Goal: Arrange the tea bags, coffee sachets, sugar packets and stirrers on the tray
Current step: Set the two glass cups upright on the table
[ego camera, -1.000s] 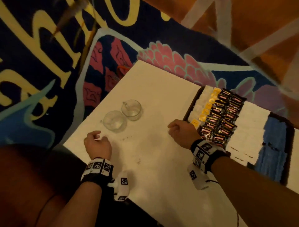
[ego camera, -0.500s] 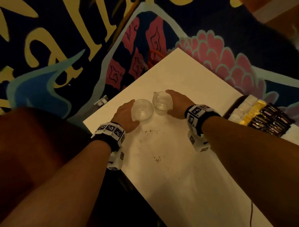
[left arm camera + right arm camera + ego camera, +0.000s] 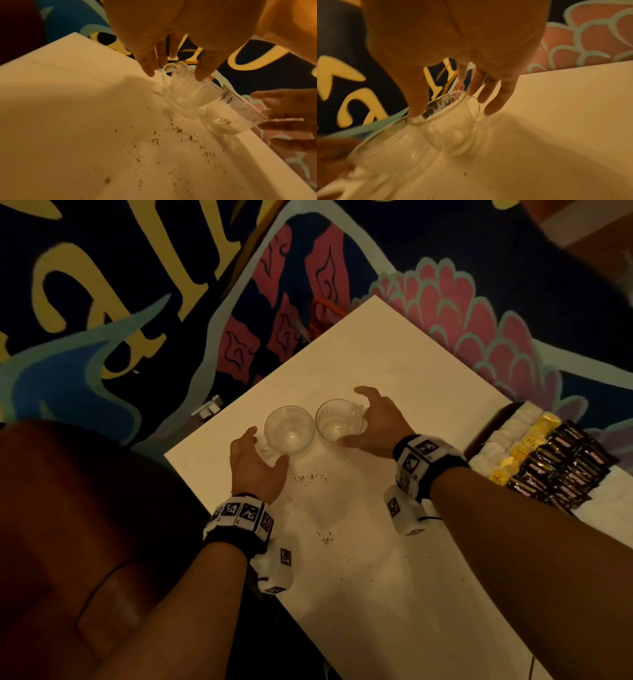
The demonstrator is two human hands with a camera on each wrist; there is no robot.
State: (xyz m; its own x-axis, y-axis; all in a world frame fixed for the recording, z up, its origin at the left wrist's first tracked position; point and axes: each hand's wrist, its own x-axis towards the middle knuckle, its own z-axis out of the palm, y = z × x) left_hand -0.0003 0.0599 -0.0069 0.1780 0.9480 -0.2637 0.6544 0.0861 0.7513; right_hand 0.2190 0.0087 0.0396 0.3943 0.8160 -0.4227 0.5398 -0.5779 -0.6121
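Note:
Two empty glass cups stand side by side on the white table (image 3: 394,364): the left cup (image 3: 289,429) (image 3: 185,89) and the right cup (image 3: 339,419) (image 3: 450,128). My left hand (image 3: 263,446) (image 3: 175,73) sits beside the left cup's handle, fingers straight, thumb tip touching the rim. My right hand (image 3: 352,416) (image 3: 453,108) flanks the right cup with spread fingers, thumb against the glass. At the right edge the dark tray (image 3: 493,422) holds rows of white sugar packets (image 3: 513,426), yellow tea bags (image 3: 527,450) and dark coffee sachets (image 3: 565,467). No stirrers show.
Dark specks (image 3: 311,477) are scattered on the table just near of the cups. A patterned carpet (image 3: 462,313) surrounds the table. The table's left corner (image 3: 171,453) lies close to my left hand. My leg (image 3: 85,525) fills the lower left.
Both hands left the table surface and reached the two cups; the right hand came away from the tray. Since half a second ago the fingers have spread looser around the cups.

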